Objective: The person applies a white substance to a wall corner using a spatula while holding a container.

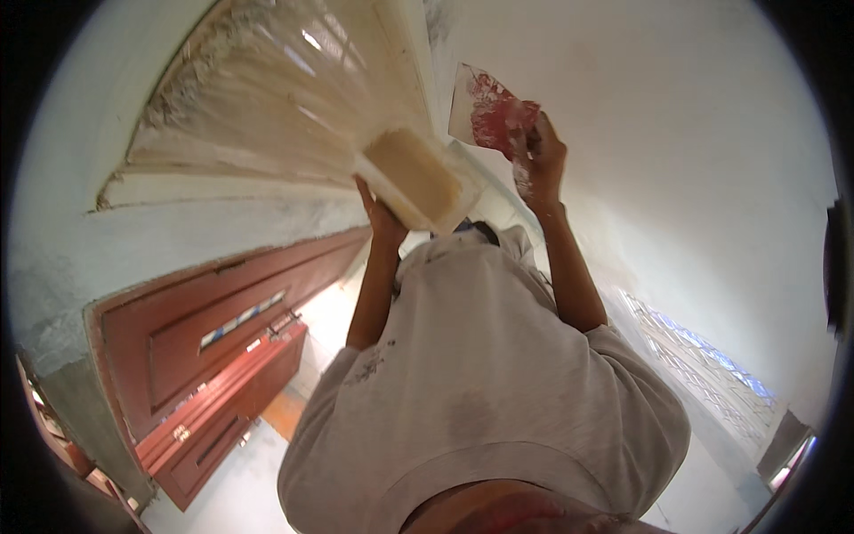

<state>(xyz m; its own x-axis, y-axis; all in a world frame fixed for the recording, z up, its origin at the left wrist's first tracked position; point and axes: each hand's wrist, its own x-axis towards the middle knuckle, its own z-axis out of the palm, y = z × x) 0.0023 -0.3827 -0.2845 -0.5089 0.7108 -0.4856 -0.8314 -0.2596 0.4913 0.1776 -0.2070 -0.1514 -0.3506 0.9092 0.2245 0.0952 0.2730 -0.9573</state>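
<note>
My left hand grips the left edge of a pale rectangular tray, whose inside is cream-coloured; whether that is material or the tray's own floor I cannot tell. My right hand holds a scraper with a red part and a pale blade, both smeared with white material. The scraper is raised above and to the right of the tray, apart from it, beside the white wall.
A cream fan-shaped panel with rough edges fills the upper left. Red-brown wooden doors are at the left. A patterned grille is at the right. A pale floor shows at the lower left.
</note>
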